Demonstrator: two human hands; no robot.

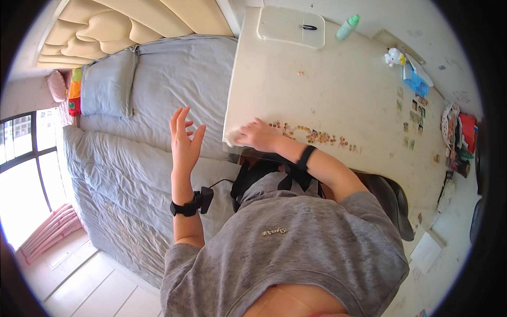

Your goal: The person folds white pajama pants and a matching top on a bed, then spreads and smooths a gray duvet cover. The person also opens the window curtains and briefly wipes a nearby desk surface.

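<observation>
My left hand is raised beside the desk, over the grey bed, with its fingers apart and nothing in it. At the near left corner of the white desk, my right hand presses a crumpled white wipe against the top. The wipe is blurred and partly hidden under the fingers, so its exact material is unclear. Just right of that hand, a band of small round stickers runs along the desk's near edge. Each wrist wears a black strap, the left one carrying a small black device.
A white board with a dark hair clip lies at the far edge. Nearby stand a green bottle, a white elephant figurine and a blue tissue pack. A bed adjoins the desk's left side.
</observation>
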